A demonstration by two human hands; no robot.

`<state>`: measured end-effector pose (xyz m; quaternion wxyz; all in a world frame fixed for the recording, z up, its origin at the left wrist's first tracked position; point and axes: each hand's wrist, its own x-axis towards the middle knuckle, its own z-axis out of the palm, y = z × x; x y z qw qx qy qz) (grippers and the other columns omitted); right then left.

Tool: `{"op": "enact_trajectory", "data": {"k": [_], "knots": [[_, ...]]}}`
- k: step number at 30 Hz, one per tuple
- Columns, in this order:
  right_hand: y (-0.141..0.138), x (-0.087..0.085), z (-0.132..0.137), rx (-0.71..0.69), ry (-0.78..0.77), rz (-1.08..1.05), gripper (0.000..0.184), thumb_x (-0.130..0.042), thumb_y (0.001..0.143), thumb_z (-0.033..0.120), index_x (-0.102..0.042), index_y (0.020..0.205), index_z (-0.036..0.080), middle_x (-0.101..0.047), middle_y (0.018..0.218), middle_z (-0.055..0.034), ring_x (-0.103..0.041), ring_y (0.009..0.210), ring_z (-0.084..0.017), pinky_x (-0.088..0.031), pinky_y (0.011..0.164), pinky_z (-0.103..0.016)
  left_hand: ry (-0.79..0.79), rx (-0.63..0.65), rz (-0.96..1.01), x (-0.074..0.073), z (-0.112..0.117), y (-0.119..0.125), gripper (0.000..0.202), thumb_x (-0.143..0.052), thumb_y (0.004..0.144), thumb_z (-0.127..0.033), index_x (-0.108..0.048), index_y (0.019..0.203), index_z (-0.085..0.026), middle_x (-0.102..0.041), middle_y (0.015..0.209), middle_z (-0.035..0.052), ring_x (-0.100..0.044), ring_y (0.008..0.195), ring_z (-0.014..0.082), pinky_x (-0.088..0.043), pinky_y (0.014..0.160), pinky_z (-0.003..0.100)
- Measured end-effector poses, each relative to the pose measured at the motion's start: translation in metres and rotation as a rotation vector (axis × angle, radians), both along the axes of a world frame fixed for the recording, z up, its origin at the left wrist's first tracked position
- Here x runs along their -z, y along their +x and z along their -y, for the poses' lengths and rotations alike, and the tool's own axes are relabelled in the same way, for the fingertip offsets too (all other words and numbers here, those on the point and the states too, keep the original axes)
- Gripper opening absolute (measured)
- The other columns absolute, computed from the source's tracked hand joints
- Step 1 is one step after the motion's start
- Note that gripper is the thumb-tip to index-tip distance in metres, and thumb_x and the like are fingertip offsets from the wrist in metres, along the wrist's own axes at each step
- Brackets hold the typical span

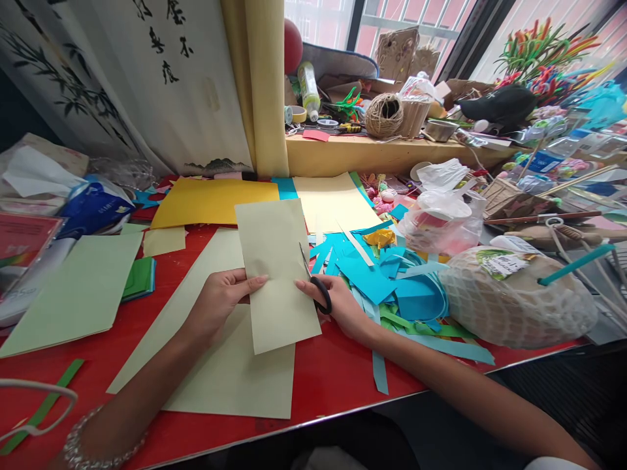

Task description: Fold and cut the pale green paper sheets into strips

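Observation:
A pale green sheet of paper (277,228) is held up at a slight tilt above the table. My left hand (220,297) pinches its left edge, thumb in front and the other fingers behind. My right hand (345,307) is closed around a pair of scissors (321,294) with black handles. The blades point up along the paper's right edge, and the right thumb tip touches that edge. I cannot tell whether the blades are cutting. Beneath lies a larger pale green sheet (230,385), partly hidden by the held paper and my left arm.
Blue and green paper scraps (365,271) are heaped right of my hands, beside a coconut in netting (514,300) with a straw. Yellow paper (210,202) and cream paper (337,199) lie behind. More green sheets (73,287) rest at left on the red table (337,385).

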<state>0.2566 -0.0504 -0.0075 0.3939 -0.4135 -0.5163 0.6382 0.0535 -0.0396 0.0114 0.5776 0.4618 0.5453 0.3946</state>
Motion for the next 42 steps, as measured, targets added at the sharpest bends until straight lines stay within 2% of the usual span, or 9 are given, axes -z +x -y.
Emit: {"op": "enact_trajectory", "data": {"k": [7,12,14,18,20,23,28,33,42], "knots": [[0.004,-0.003,-0.004,-0.057,0.051,0.065,0.032,-0.061,0.078,0.049,-0.055,0.091,0.020,-0.052,0.057,0.0045,-0.045,0.043,-0.007,-0.034,0.042,-0.019,0.069,-0.145,-0.008,0.005,-0.005,-0.006,0.038,-0.071,0.069,-0.037,-0.069,0.101,-0.017,-0.071,0.099,0.0063,-0.065,0.087,0.0212,-0.053,0.073,0.029],[0.011,-0.015,-0.005,-0.210,0.050,0.149,0.034,-0.057,0.081,0.049,-0.058,0.084,0.016,-0.054,0.060,0.0012,-0.051,0.049,-0.009,-0.038,0.046,-0.021,0.074,-0.240,0.037,0.007,-0.011,-0.015,0.032,-0.075,0.064,-0.033,-0.071,0.091,-0.016,-0.072,0.091,0.0052,-0.064,0.083,0.0180,-0.052,0.071,0.025],[0.015,-0.019,-0.009,-0.129,0.132,0.085,0.033,-0.054,0.083,0.048,-0.060,0.091,0.016,-0.055,0.065,0.0000,-0.053,0.056,-0.011,-0.040,0.047,-0.022,0.090,-0.247,0.054,0.005,-0.012,-0.016,0.030,-0.076,0.063,-0.032,-0.071,0.088,-0.016,-0.072,0.089,0.0043,-0.064,0.081,0.0165,-0.052,0.070,0.023],[0.024,-0.020,-0.021,0.200,0.294,-0.132,0.033,-0.060,0.081,0.041,-0.055,0.109,0.025,-0.055,0.090,-0.0013,-0.056,0.084,-0.014,-0.048,0.061,-0.023,0.046,-0.162,0.068,0.000,-0.008,-0.012,0.029,-0.076,0.064,-0.031,-0.071,0.089,-0.018,-0.072,0.090,0.0030,-0.064,0.078,0.0146,-0.051,0.068,0.022],[0.026,-0.019,-0.027,0.239,0.299,-0.154,0.034,-0.064,0.079,0.037,-0.053,0.110,0.026,-0.055,0.097,-0.0010,-0.055,0.089,-0.014,-0.050,0.070,-0.025,-0.008,-0.081,0.052,-0.001,-0.005,-0.008,0.029,-0.076,0.064,-0.033,-0.072,0.090,-0.020,-0.073,0.090,0.0028,-0.064,0.076,0.0146,-0.051,0.067,0.022],[0.027,-0.017,-0.030,0.162,0.258,-0.138,0.033,-0.067,0.076,0.032,-0.054,0.105,0.024,-0.058,0.094,-0.0001,-0.056,0.082,-0.012,-0.049,0.071,-0.025,-0.068,0.060,0.022,-0.001,-0.001,-0.003,0.031,-0.074,0.066,-0.036,-0.071,0.093,-0.020,-0.073,0.091,0.0039,-0.066,0.078,0.0171,-0.052,0.067,0.025],[0.023,-0.017,-0.025,0.077,0.223,-0.071,0.032,-0.066,0.074,0.027,-0.056,0.104,0.020,-0.058,0.076,0.0032,-0.048,0.052,-0.007,-0.040,0.049,-0.022,-0.119,0.222,0.021,-0.003,0.003,0.002,0.037,-0.070,0.070,-0.039,-0.069,0.103,-0.021,-0.072,0.098,0.0066,-0.067,0.084,0.0229,-0.053,0.071,0.032],[0.023,-0.018,-0.022,0.085,0.165,-0.075,0.033,-0.066,0.072,0.031,-0.057,0.102,0.018,-0.053,0.069,0.0045,-0.040,0.046,-0.005,-0.031,0.042,-0.021,-0.169,0.252,0.089,-0.010,0.007,0.002,0.036,-0.072,0.069,-0.034,-0.068,0.102,-0.020,-0.071,0.101,0.0080,-0.068,0.087,0.0248,-0.054,0.071,0.032],[0.016,-0.023,-0.016,-0.010,0.131,-0.036,0.035,-0.067,0.071,0.028,-0.058,0.104,0.019,-0.052,0.066,0.0055,-0.043,0.045,-0.005,-0.037,0.041,-0.020,-0.251,0.200,0.203,-0.010,0.010,0.009,0.037,-0.073,0.068,-0.029,-0.065,0.103,-0.017,-0.072,0.099,0.0086,-0.068,0.084,0.0233,-0.057,0.068,0.030]]}}
